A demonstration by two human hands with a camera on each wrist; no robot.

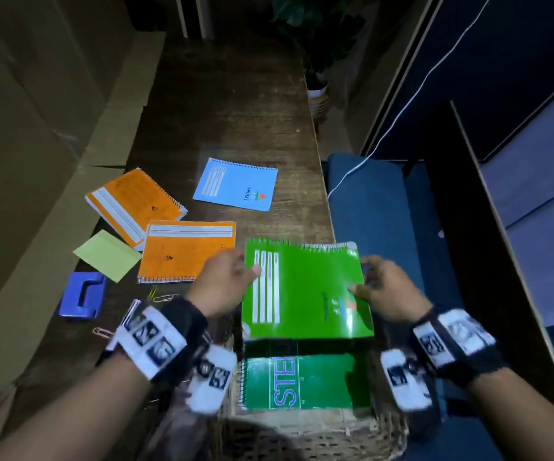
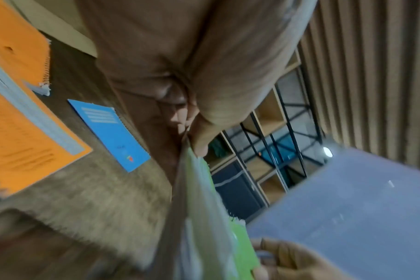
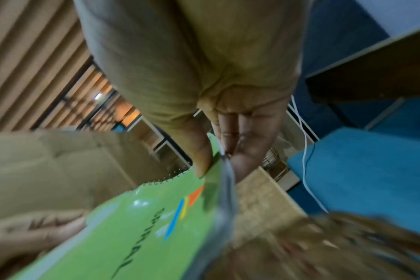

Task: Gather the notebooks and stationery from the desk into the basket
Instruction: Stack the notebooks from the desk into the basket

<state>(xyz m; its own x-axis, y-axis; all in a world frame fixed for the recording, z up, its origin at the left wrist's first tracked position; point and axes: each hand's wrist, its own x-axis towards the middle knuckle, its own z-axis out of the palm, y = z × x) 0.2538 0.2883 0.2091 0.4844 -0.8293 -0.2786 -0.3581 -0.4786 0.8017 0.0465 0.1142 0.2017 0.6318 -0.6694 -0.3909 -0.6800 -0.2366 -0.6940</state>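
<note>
A bright green spiral notebook (image 1: 305, 291) hangs over the wicker basket (image 1: 302, 437), held at both side edges. My left hand (image 1: 232, 277) pinches its left edge (image 2: 197, 170), thumb on the cover. My right hand (image 1: 375, 284) pinches the right edge (image 3: 218, 170), thumb on top. A darker green notebook (image 1: 302, 382) lies inside the basket below it. On the desk (image 1: 235, 121) lie two orange notebooks (image 1: 135, 202) (image 1: 185, 251), a blue notebook (image 1: 235, 184), a yellow-green paper (image 1: 107, 254), a blue hole punch (image 1: 82, 296) and loose paper clips (image 1: 162, 296).
Cardboard boxes (image 1: 35, 128) line the desk's left side. A blue seat (image 1: 378, 211) with a white cable (image 1: 402, 111) stands to the right of the desk. A potted plant (image 1: 317, 91) sits at the far right corner.
</note>
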